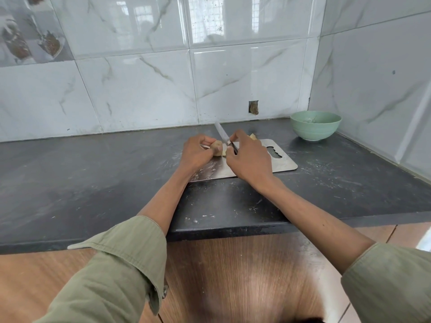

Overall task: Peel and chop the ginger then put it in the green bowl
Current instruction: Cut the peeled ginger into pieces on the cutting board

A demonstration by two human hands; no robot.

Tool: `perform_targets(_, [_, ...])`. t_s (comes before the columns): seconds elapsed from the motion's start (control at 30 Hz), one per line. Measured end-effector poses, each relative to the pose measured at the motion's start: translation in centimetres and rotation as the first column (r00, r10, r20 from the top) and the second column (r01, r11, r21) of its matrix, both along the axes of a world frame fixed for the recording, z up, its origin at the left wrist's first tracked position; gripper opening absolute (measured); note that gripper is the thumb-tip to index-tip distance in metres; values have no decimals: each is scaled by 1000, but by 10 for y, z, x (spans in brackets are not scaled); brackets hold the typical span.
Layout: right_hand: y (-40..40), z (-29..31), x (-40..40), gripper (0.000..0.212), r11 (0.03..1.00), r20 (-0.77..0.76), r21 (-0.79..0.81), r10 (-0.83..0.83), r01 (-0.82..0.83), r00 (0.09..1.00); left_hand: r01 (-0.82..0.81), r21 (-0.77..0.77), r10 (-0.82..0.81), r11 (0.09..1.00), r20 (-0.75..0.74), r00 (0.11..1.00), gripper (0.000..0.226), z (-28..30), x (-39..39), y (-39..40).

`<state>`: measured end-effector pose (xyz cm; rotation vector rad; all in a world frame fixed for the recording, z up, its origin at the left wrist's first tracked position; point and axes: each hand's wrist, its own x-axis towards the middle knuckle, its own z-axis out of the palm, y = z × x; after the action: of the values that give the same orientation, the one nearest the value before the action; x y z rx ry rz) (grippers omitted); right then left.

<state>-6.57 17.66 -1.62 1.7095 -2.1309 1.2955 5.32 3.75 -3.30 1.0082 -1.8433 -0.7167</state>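
The left hand curled round a piece of ginger, holding it just above the left part of the metal cutting board, while the right hand gripped the dark handle of a knife whose blade angled up and away toward the far wall. The blade's lower part met the ginger where pale flesh showed beside tan skin, so the step in hand looked like peeling. To do it well, the edge probably needed to stay shallow, taking skin only, with the left hand turning the piece to bring fresh skin to the blade and its fingertips kept off the cutting line. Another yellowish bit lay on the board behind the right hand; what it was could not be told. The green bowl stood in the far right corner of the dark counter, well apart from the board.
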Motion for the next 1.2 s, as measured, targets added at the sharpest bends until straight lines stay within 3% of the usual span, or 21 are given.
perform_targets(0.53, [-1, -5, 2, 22, 1000, -82, 10, 21, -20, 996, 54, -3, -54, 999, -11, 998, 29, 0, 9, -1])
perform_targets(0.97, [-8, 3, 6, 23, 999, -86, 32, 22, -19, 996, 31, -53, -32, 998, -9, 999, 20, -2, 5, 0])
perform_targets(1.2, [-6, -4, 8, 18, 999, -198, 24, -16, 21, 980, 24, -63, -23, 998, 14, 1000, 18, -2, 5, 0])
